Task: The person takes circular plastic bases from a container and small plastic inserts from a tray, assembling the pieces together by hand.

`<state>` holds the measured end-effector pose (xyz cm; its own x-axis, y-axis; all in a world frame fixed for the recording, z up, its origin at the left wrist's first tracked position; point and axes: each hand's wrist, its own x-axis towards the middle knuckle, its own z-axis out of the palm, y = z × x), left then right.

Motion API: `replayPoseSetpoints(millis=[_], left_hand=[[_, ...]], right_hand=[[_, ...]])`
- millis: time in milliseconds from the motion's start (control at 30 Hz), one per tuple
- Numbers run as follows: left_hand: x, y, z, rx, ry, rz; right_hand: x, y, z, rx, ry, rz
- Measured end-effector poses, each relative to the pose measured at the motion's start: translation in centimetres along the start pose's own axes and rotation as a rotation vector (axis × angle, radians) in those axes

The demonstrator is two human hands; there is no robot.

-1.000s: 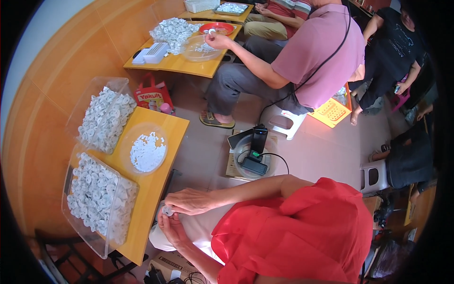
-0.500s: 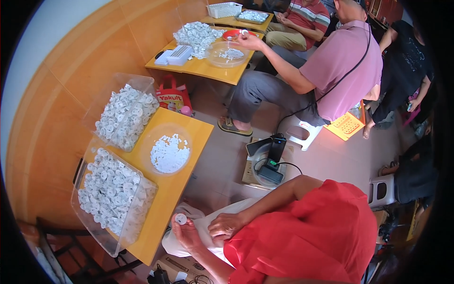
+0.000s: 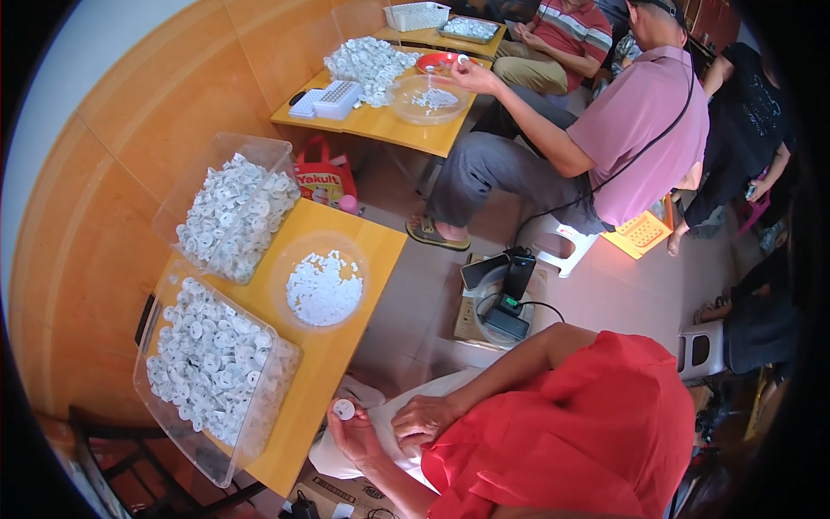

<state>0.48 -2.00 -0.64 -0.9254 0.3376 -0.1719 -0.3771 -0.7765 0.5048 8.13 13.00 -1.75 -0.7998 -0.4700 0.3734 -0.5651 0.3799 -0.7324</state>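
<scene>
My left hand [image 3: 356, 439] holds a small white round disc [image 3: 344, 409] up between thumb and fingers, beside the yellow table [image 3: 385, 244]. My right hand [image 3: 425, 417] rests low over my light trousers [image 3: 380, 408], back upward and fingers curled under; anything inside them is hidden. On the table, a round clear tray [image 3: 363, 270] holds small white pieces [image 3: 324, 290]. Next to it stand two clear plastic bins, the nearer [image 3: 290, 368] and the farther [image 3: 281, 156], both heaped with white discs [image 3: 207, 355].
A co-worker in a pink shirt [image 3: 635, 130] holds a white piece at another yellow table [image 3: 424, 137]. Chargers with cables [image 3: 510, 320] sit on the floor between us. A red bag [image 3: 324, 173] stands under the far table. A black chair [image 3: 112, 458] is at lower left.
The whole view has shifted a little, so the tables and bins sit farther right and lower. My left hand still holds the disc; my right hand looks the same.
</scene>
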Motion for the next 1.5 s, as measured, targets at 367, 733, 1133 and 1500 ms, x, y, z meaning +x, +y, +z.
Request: replayPoseSetpoints(millis=[367, 733, 1133, 1500], left_hand=[[-0.1, 0.1, 0.7, -0.113, 0.031, -0.005], [-0.4, 0.0, 1.2, -0.072, -0.015, -0.043], [-0.1, 0.1, 0.3, -0.162, -0.051, -0.004], [-0.2, 0.0, 0.6, -0.068, 0.034, 0.011]], right_hand=[[0.0, 0.4, 0.4, 0.010, 0.058, -0.075], [-0.5, 0.7, 1.0, -0.032, 0.105, -0.067], [-0.1, 0.3, 0.6, 0.056, 0.080, -0.052], [-0.1, 0.2, 0.4, 0.032, 0.047, -0.032]])
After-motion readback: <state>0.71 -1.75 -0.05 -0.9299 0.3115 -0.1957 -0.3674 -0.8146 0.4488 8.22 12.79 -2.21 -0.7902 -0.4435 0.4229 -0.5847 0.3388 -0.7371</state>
